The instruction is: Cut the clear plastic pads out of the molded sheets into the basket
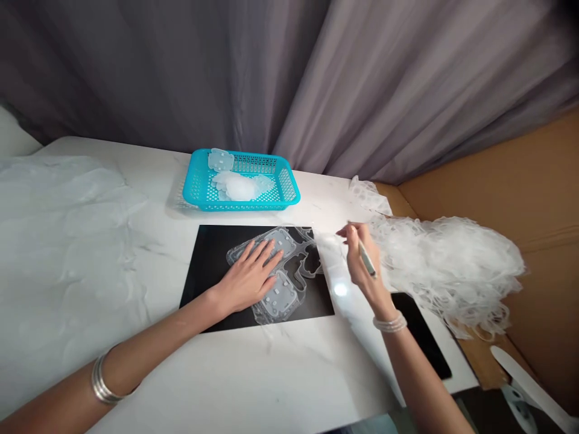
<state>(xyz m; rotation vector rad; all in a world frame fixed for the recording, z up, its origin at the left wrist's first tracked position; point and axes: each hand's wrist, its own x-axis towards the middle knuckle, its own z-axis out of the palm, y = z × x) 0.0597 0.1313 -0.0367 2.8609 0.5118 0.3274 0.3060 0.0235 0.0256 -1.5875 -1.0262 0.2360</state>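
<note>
My left hand (251, 277) lies flat with spread fingers on a clear plastic sheet (283, 292), which has rounded panels and cut-out openings. Under the sheet is a black mat (205, 259). To the right, above the white table, my right hand (362, 253) is closed around a slim, pale pen-shaped tool (367, 260). Its tip is too small to make out, and it is apart from the sheet. Behind the mat stands a turquoise basket (242, 206) with translucent cut pieces (242, 187) in it.
A heap of translucent offcuts (452, 259) lies at the right by a brown panel (547, 199). A black phone-like slab (423, 334) is beside my right forearm. Layered translucent sheets (58, 259) cover the table's left side. A grey curtain (181, 72) hangs behind.
</note>
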